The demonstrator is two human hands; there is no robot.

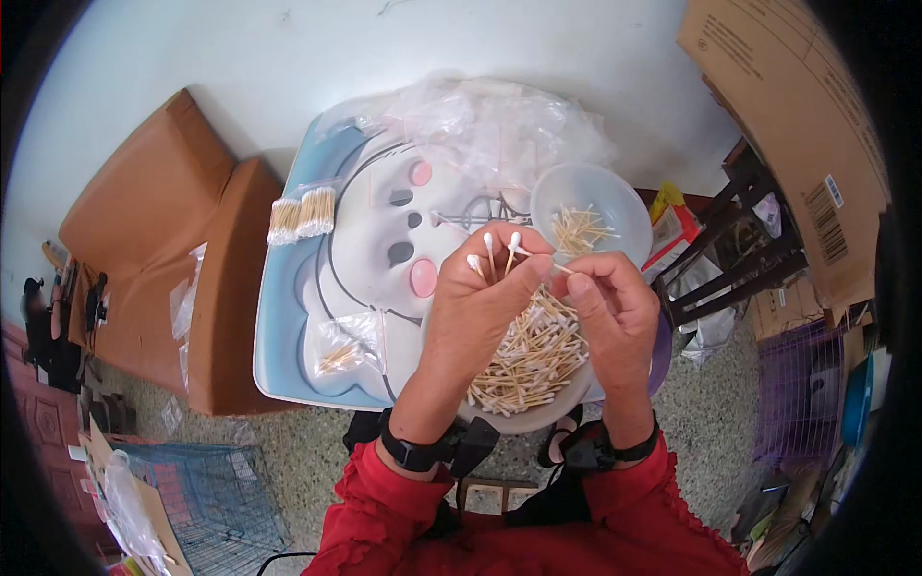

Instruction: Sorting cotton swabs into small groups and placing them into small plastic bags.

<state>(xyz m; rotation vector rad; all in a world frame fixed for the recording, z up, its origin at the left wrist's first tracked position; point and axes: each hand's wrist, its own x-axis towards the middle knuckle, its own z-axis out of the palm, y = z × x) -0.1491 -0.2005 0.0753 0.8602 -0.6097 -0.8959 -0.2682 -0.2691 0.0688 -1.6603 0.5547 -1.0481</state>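
Several cotton swabs (514, 245) stick up from my left hand (471, 312), which is closed around their sticks above a wide bowl. Just beside it, my right hand (617, 305) is closed, pinching the end of a swab stick (565, 270) between thumb and finger. Below both hands, the bowl (526, 420) is heaped with loose cotton swabs (528, 360). A translucent bowl (629, 206) behind my right hand contains a smaller bunch of swabs (580, 228). To the left lie filled swab packets (302, 216) and a clear bag with a few swabs (341, 353).
A blue-rimmed table (274, 317) with a cartoon bear face carries everything. Crumpled clear plastic bags (461, 120) cover its far side. A brown sofa (216, 317) stands left, a wire cage (206, 490) lower left. On the right are a large cardboard box (807, 125) and a dark wooden rack (730, 259).
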